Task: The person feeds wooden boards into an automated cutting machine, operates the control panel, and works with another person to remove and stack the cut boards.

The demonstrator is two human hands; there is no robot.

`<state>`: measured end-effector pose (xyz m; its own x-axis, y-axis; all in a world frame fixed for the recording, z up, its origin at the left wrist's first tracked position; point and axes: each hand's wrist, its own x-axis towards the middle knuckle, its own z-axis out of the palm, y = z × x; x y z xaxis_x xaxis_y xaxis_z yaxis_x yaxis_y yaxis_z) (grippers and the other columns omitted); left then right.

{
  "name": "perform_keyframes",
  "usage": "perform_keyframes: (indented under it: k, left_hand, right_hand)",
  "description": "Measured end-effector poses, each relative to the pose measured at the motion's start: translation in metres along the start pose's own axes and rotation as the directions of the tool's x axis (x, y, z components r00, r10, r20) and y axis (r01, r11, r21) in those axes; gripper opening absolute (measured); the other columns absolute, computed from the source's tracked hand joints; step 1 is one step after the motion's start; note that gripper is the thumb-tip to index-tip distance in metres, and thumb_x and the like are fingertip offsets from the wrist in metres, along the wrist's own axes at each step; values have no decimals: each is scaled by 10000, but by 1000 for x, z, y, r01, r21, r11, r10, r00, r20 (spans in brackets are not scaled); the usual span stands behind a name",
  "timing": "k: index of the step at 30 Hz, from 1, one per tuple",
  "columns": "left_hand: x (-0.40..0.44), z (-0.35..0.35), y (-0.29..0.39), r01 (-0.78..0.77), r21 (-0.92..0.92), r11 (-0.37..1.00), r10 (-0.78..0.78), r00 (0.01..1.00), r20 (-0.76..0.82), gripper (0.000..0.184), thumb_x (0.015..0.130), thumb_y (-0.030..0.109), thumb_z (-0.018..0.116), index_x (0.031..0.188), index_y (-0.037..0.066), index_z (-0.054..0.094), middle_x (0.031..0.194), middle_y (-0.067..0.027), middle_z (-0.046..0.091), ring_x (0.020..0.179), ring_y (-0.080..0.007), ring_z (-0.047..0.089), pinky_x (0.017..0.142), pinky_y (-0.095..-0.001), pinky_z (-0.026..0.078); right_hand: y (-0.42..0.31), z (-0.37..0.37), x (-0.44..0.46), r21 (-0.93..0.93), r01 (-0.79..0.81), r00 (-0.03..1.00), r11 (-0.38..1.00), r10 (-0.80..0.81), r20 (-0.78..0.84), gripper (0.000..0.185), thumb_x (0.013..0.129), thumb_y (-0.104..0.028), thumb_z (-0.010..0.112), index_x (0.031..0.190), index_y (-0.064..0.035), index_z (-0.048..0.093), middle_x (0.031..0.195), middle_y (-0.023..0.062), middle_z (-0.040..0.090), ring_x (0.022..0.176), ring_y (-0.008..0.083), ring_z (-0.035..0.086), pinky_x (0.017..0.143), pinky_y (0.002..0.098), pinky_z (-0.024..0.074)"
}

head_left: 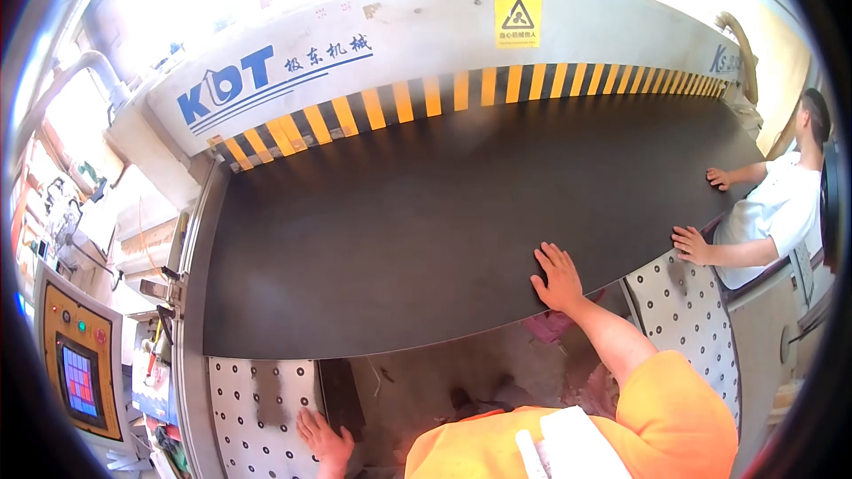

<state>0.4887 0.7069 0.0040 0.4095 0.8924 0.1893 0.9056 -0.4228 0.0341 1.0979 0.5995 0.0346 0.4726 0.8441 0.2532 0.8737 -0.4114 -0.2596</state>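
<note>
A large dark panel (426,231) lies flat across the machine, its far edge against the yellow-and-black striped guard. My right hand (559,277) rests palm down near the panel's front edge, fingers stretched out, gripping nothing. Lower left, my left hand (324,439) is at the edge of a pale support table (235,399) dotted with dark round spots. Its fingers are apart and it holds nothing. The panel's front edge overlaps this table and a second dotted table (697,337) on the right.
At the right, a co-worker in a white shirt (772,213) has both hands at the panel's right end. The machine beam (426,27) spans the back, bearing a yellow warning label (517,18). A control panel (80,364) with a lit screen stands left. Between the tables is a gap.
</note>
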Motion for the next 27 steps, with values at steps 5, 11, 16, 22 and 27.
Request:
perform_keyframes:
  k: [5,11,16,22,27]
  left_hand:
    - [0,2,0,38,20,999,-39,999,38,766,648,243,700,1284,-108,455,1449,-322,342,1381,-485,285,1150,-596,204]
    - [-2,7,4,85,76,993,-88,996,35,780,663,216,701,1325,-99,432,1471,-298,334,1395,-459,282,1164,-564,207]
    - [-11,19,78,419,120,900,-413,908,-73,787,674,232,727,1347,-61,443,1498,-288,312,1415,-452,262,1177,-534,204]
    - [-47,9,209,-160,-213,964,180,981,74,665,680,197,725,1277,-5,515,1354,-242,488,1292,-418,446,1078,-491,381]
    - [-39,-4,253,-215,-249,944,231,972,38,621,692,186,724,1249,-14,535,1340,-238,497,1268,-423,462,1060,-493,394]
  right_hand:
    - [3,4,-1,-3,6,1000,1000,-6,-17,574,897,-319,575,1396,-49,485,1512,158,396,1423,329,332,1189,463,238]
    - [13,7,-5,28,41,998,999,-39,-51,608,889,-346,597,1398,-34,479,1495,177,405,1420,341,332,1181,496,240]
    - [28,2,-8,117,75,997,990,-74,-10,623,891,-354,606,1413,-45,465,1527,164,367,1436,333,306,1184,493,234]
    - [112,-19,-13,128,193,981,973,-190,-34,625,873,-380,627,1395,-62,497,1500,160,416,1422,338,337,1156,522,275]
    - [223,-40,-13,-57,-99,995,993,99,-10,705,926,-443,525,1482,-36,378,1572,142,316,1472,299,253,1204,478,180]
